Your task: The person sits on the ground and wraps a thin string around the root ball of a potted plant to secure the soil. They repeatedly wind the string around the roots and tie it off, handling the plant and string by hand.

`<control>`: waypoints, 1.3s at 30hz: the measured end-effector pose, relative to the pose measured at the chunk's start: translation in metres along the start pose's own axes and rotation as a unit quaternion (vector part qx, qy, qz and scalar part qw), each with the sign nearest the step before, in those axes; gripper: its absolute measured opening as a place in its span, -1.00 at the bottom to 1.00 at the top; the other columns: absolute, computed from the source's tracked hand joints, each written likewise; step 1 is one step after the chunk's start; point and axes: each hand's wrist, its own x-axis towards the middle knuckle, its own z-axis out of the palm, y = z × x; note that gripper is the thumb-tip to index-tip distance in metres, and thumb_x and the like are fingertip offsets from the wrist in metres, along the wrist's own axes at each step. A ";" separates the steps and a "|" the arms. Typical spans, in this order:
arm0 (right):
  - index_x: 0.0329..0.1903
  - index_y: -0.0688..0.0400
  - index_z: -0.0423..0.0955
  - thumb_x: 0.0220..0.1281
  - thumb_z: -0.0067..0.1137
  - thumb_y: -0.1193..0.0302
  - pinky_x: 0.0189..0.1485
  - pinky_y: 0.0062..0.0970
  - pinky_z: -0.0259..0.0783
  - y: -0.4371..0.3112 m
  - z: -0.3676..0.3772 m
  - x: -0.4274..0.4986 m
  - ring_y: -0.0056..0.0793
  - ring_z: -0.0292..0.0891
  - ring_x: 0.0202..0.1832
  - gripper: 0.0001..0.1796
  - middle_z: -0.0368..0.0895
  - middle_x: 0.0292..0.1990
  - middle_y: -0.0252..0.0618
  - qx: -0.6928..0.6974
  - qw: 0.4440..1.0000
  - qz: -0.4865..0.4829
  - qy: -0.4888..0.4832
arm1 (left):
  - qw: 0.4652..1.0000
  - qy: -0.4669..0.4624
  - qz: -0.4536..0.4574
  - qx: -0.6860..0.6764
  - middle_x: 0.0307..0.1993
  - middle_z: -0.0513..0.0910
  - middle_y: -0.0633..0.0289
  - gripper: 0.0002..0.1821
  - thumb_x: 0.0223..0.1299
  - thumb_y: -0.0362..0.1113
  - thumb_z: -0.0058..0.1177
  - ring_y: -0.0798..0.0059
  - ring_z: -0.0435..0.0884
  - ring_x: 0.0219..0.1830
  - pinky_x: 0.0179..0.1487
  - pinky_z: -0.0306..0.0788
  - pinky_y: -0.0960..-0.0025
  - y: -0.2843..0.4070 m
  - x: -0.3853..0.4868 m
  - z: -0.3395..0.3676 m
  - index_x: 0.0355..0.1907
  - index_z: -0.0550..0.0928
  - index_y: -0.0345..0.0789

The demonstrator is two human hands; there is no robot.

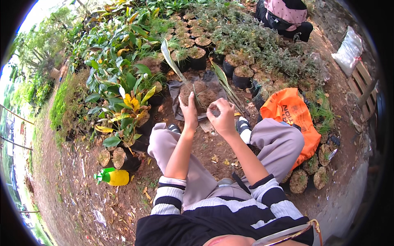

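A ball of brown coir-like fibre (pixel 201 93), with pale green strands across its top, lies before me over a dark plastic sheet (pixel 177 106). My left hand (pixel 189 112) grips its near left side, thumb up along the surface. At the ball's near right edge, my right hand (pixel 222 117) has thumb and forefinger curled into a ring; whether a thin strand is pinched there is too small to tell. A long, pale-edged snake plant leaf (pixel 172 60) extends from behind the ball. Another long leaf (pixel 223 81) lies to the right of the sheet.
Potted leafy plants (pixel 123 92) crowd the left, and black grow bags (pixel 197 60) stand beyond the sheet. An orange bag (pixel 295 117) bearing writing lies by my right knee. A yellow spray bottle (pixel 118 177) lies at left. Another person (pixel 286 18) sits at the far right.
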 end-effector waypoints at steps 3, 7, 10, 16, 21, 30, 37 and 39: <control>-0.17 0.21 0.37 -0.03 0.22 0.38 -0.02 -0.31 0.23 0.013 0.002 -0.006 -0.27 0.41 -0.19 -0.65 0.44 -0.30 -0.17 0.147 0.983 0.004 0.112 | 1.000 -0.019 0.005 -0.023 0.00 0.43 0.14 -0.44 0.18 -0.23 0.06 0.49 0.42 -0.02 0.07 0.31 0.45 -0.002 0.003 -0.002 0.17 0.23 -0.39; 0.07 0.29 0.21 0.14 0.15 0.24 -0.03 -0.40 0.29 0.018 -0.001 -0.024 -0.31 0.43 -0.13 -0.45 0.45 -0.10 -0.07 0.229 0.938 0.235 -0.115 | 0.998 0.007 -0.041 -0.042 0.04 0.40 0.11 -0.34 0.17 -0.18 0.08 0.48 0.39 0.02 0.10 0.27 0.44 -0.003 0.005 -0.005 0.23 0.16 -0.42; -0.14 0.29 0.40 0.15 0.17 0.26 -0.30 -0.57 0.34 0.025 -0.013 -0.040 -0.60 0.44 -0.39 -0.63 0.56 -0.40 -0.21 0.200 0.925 0.236 -0.221 | 0.999 0.014 -0.032 -0.025 0.06 0.38 0.11 -0.31 0.16 -0.16 0.08 0.47 0.38 0.03 0.12 0.25 0.43 -0.006 0.008 -0.008 0.24 0.14 -0.42; -0.35 0.27 0.44 0.25 0.04 0.40 -0.46 -0.69 0.20 0.006 -0.060 -0.051 -0.79 0.25 -0.51 -0.83 0.42 -0.55 -0.52 0.331 0.908 0.201 -0.159 | 0.999 0.020 -0.021 -0.034 0.01 0.42 0.17 -0.43 0.18 -0.20 0.06 0.48 0.39 0.02 0.11 0.25 0.45 0.001 0.011 -0.007 0.16 0.23 -0.38; -0.37 0.20 0.39 0.33 -0.04 0.37 -0.71 -0.74 -0.15 0.006 -0.079 -0.065 -0.90 -0.01 -0.74 -0.82 0.11 -0.72 -0.61 0.352 0.907 0.201 -0.111 | 0.999 0.007 -0.006 -0.036 -0.01 0.44 0.18 -0.47 0.19 -0.22 0.05 0.50 0.41 -0.02 0.09 0.27 0.46 0.003 0.010 -0.004 0.15 0.25 -0.36; -0.37 0.28 0.42 0.22 -0.02 0.51 -0.59 -0.54 0.10 -0.033 -0.084 -0.077 -0.70 0.08 -0.63 -0.90 0.24 -0.70 -0.32 0.225 0.961 0.094 -0.129 | 1.000 -0.020 0.002 -0.016 -0.01 0.45 0.17 -0.46 0.21 -0.20 0.04 0.49 0.42 -0.03 0.09 0.28 0.44 -0.004 0.007 -0.009 0.16 0.23 -0.37; -0.39 0.28 0.42 0.25 -0.04 0.49 -0.62 -0.56 0.05 -0.004 -0.066 -0.091 -0.68 0.05 -0.67 -0.86 0.26 -0.72 -0.39 0.226 0.957 0.126 -0.132 | 0.999 0.006 -0.027 -0.040 0.09 0.37 0.07 -0.30 0.20 -0.18 0.06 0.44 0.38 0.05 0.13 0.27 0.42 -0.007 0.013 -0.015 0.27 0.08 -0.41; -0.40 0.23 0.42 0.30 -0.06 0.44 -0.67 -0.65 -0.02 0.012 -0.057 -0.095 -0.78 0.01 -0.71 -0.83 0.18 -0.73 -0.49 0.299 0.915 0.228 -0.145 | 0.997 -0.015 -0.044 -0.067 0.13 0.32 0.06 -0.25 0.19 -0.16 0.07 0.43 0.35 0.09 0.15 0.24 0.42 -0.007 0.012 -0.016 0.30 0.03 -0.40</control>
